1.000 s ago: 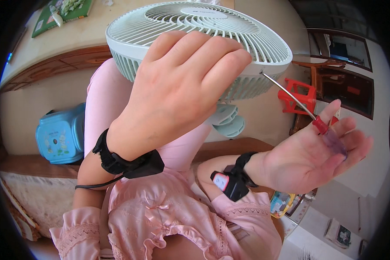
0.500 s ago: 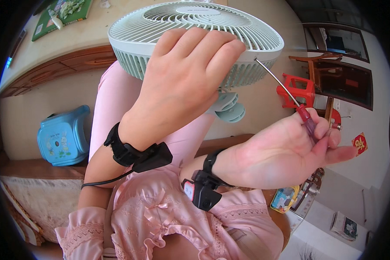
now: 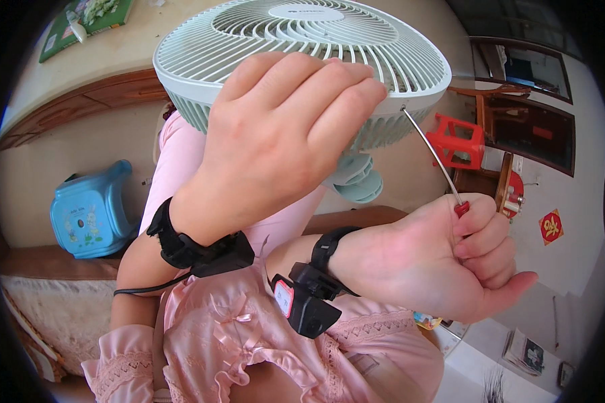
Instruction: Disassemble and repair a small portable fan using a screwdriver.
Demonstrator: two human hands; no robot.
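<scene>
Our left hand [image 3: 275,141] lies spread across the pale green fan [image 3: 302,60], fingers flat on its grille and hiding much of the near rim. The fan rests over our lap, its stand mostly hidden behind the hand. Our right hand [image 3: 444,262] is closed in a fist round the screwdriver [image 3: 431,156]; its red handle barely shows, and the shaft's tip meets the fan's right rim, though the screw is too small to make out.

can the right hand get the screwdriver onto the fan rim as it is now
Likely yes: the right hand grips the screwdriver, whose tip already meets the fan rim, clear of the left hand.
</scene>
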